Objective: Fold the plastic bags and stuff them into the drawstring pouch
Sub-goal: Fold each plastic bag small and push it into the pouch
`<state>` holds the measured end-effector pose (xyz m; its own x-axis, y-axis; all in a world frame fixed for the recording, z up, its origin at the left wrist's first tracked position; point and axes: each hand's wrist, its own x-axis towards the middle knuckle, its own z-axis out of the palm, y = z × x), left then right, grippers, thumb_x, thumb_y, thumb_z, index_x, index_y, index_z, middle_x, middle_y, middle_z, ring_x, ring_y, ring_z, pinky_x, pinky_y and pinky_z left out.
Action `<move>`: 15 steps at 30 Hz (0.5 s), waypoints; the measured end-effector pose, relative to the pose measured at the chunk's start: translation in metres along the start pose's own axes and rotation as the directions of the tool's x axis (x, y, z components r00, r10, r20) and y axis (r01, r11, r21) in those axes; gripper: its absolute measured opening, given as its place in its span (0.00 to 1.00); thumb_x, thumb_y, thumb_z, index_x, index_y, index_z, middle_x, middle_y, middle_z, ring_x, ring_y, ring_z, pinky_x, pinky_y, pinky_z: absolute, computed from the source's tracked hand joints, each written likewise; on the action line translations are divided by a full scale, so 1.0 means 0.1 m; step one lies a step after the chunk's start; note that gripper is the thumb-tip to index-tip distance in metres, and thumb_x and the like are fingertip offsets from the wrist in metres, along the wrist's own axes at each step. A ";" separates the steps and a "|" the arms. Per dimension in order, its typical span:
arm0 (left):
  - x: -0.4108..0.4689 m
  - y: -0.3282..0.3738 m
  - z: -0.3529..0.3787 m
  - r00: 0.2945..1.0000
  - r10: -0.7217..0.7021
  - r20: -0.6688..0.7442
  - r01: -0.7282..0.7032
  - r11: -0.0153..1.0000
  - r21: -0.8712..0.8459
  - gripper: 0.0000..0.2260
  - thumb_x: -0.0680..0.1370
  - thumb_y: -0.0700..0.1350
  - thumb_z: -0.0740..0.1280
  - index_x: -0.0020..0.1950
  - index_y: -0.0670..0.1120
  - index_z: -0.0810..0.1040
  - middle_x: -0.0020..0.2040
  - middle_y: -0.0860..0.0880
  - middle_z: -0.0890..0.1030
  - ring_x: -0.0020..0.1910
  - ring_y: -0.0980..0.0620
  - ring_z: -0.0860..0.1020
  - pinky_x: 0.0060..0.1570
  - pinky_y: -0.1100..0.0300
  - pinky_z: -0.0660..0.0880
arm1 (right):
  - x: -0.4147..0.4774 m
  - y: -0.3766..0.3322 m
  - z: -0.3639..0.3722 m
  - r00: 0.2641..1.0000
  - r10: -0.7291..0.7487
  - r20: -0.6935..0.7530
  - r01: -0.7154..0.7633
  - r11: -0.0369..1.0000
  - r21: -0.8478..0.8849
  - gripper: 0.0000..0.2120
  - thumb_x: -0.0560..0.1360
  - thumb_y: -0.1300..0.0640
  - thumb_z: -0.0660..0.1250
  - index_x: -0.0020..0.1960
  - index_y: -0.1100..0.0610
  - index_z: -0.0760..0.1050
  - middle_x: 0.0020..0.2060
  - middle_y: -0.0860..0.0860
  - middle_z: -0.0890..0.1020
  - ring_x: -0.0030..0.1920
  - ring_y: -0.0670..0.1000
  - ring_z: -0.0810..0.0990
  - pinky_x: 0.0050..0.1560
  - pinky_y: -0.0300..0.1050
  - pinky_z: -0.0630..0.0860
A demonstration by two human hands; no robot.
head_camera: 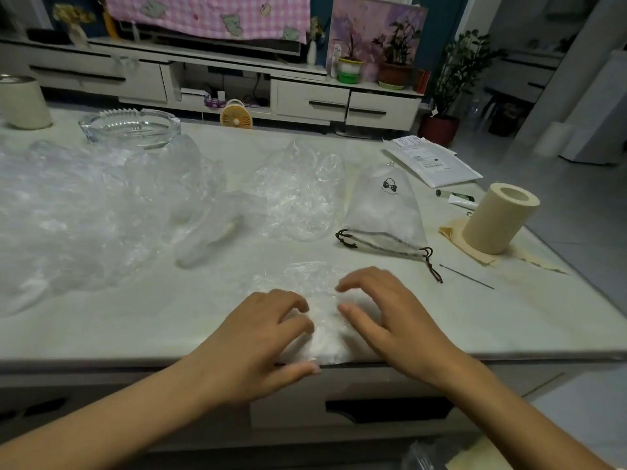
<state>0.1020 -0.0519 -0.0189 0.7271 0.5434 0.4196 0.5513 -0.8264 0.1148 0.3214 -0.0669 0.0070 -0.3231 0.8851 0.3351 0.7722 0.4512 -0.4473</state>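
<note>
A clear plastic bag [324, 320] lies partly folded at the table's near edge. My left hand [261, 337] rests on its left side with fingers bent, and my right hand [390, 317] touches its right side with fingers spread. The translucent drawstring pouch [385, 212] with a small black logo lies beyond my right hand, its dark cord mouth toward me. Another crumpled clear bag [298, 191] sits left of the pouch. A large heap of clear bags [84, 212] covers the left of the table.
A glass ashtray [130, 125] and a cream canister [22, 101] stand at the back left. A cream paper roll [498, 217] stands right of the pouch, with envelopes [431, 162] behind and a thin needle [466, 276] near the cord. Pale table [135, 320].
</note>
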 end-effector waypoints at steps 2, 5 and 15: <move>-0.02 -0.02 0.01 0.999 0.028 0.028 -0.028 1.000 0.001 0.13 0.75 0.58 0.64 0.47 0.49 0.76 0.49 0.50 0.77 0.44 0.50 0.76 0.42 0.60 0.66 | -0.08 -0.07 -0.08 0.986 -0.016 0.165 0.011 1.000 0.028 0.20 0.72 0.37 0.61 0.60 0.46 0.71 0.57 0.39 0.72 0.58 0.38 0.68 0.58 0.32 0.66; -0.01 -0.02 0.00 0.999 0.016 0.037 -0.013 0.997 -0.081 0.11 0.78 0.57 0.59 0.48 0.51 0.75 0.49 0.52 0.79 0.45 0.53 0.76 0.42 0.63 0.67 | -0.16 -0.10 -0.06 0.949 -0.016 0.315 0.044 0.996 -0.084 0.28 0.69 0.35 0.67 0.64 0.44 0.64 0.60 0.37 0.67 0.60 0.37 0.64 0.60 0.31 0.63; -0.02 -0.15 -0.03 0.992 -0.112 -0.053 0.101 0.979 -0.178 0.23 0.76 0.66 0.57 0.62 0.51 0.70 0.56 0.53 0.76 0.54 0.59 0.72 0.53 0.64 0.68 | 0.05 0.02 0.03 0.987 0.121 0.105 -0.136 0.979 0.150 0.06 0.78 0.55 0.63 0.45 0.53 0.78 0.40 0.44 0.81 0.42 0.42 0.77 0.45 0.37 0.71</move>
<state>0.0911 -0.0414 -0.0186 0.6384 0.6236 0.4512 0.5401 -0.7806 0.3146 0.3199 -0.0612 0.0050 -0.2828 0.9402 0.1898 0.7181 0.3387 -0.6080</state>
